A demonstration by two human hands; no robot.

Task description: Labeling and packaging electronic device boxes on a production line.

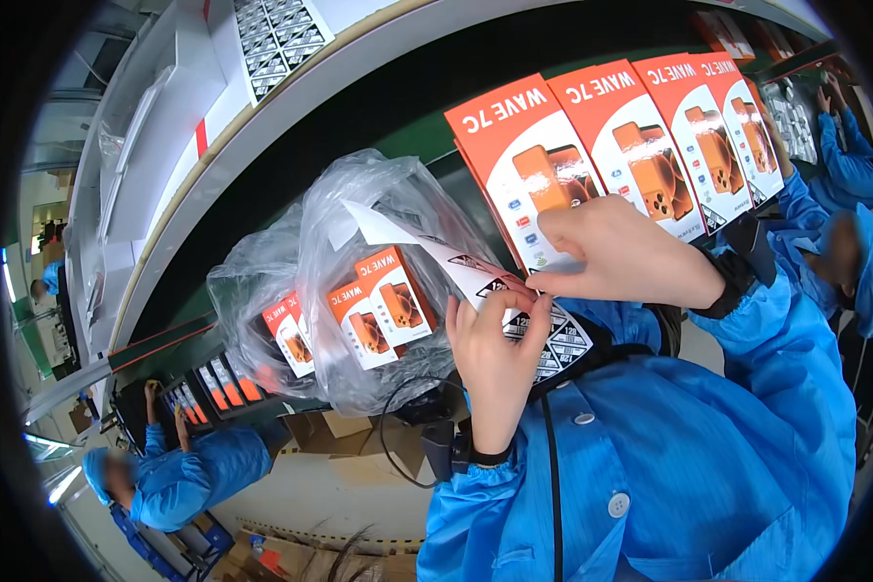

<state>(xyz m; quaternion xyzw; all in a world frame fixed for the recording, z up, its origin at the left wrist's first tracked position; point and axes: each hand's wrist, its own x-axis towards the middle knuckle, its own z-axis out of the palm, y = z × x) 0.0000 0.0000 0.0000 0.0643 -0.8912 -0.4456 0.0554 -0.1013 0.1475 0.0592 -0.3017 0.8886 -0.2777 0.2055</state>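
A white sheet of black-and-white triangular stickers (pixel 472 274) is bent in front of me, its upper end curling up to the left. My left hand (pixel 500 364) pinches the sheet between thumb and fingertips. At the same spot, the thumb of my right hand (pixel 640 254) presses on the sheet's edge, its forefinger bent close by; whether a single sticker is between them I cannot make out. Just beyond my right hand stand orange-and-white phone boxes (pixel 531 160) in an overlapping row. One box at the row's right part (pixel 713 206) has a black triangular sticker at its lower corner.
Left of my hands, a clear plastic bag (pixel 359 184) holds several smaller-looking phone boxes (pixel 395 301). A curved pale shelf edge (pixel 252 121) runs beyond the dark bench, with another sticker sheet (pixel 279 39) on it. Co-workers in blue sit at left (pixel 199 480) and right (pixel 858 262). Cardboard boxes (pixel 349 446) lie below.
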